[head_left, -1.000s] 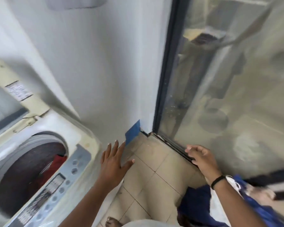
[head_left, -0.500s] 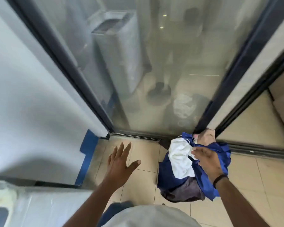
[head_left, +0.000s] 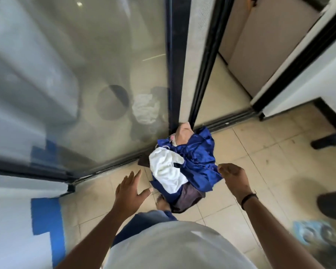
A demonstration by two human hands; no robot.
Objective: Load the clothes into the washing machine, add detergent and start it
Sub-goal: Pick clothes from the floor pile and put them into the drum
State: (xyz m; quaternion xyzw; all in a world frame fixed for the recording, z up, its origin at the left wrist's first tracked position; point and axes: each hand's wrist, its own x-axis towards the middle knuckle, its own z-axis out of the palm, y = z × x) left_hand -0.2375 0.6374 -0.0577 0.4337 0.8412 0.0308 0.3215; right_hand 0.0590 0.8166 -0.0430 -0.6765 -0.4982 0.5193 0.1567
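the pile of clothes (head_left: pixel 184 167) is lying on the tiled floor (head_left: pixel 260 156), between the two hands and just beyond them, pressed up against the track of the sliding glass door (head_left: pixel 85 74). the right hand (head_left: pixel 234 178) is hovering at the near right edge of the pile, its fingers loosely curled, with the fingertips at the hem of the blue garment (head_left: pixel 200 164); whether they are pinching the cloth or only touching it is not clear. the left hand (head_left: pixel 129 191) is hanging to the left of the pile, apart from it, palm down and fingers spread straight, holding nothing. a white cloth (head_left: pixel 166 171) is lying on top of the pile on the side nearer the left hand, a dark brownish piece (head_left: pixel 188 199) is showing underneath on the near side, and a pale pink piece (head_left: pixel 183 133) is poking out at the far end against the door frame. a black band (head_left: pixel 248 198) is sitting on the right wrist. blue tape (head_left: pixel 45 216) is running along the white wall to the left of the left hand. nothing is lying between either hand and the pile. no writing is readable.
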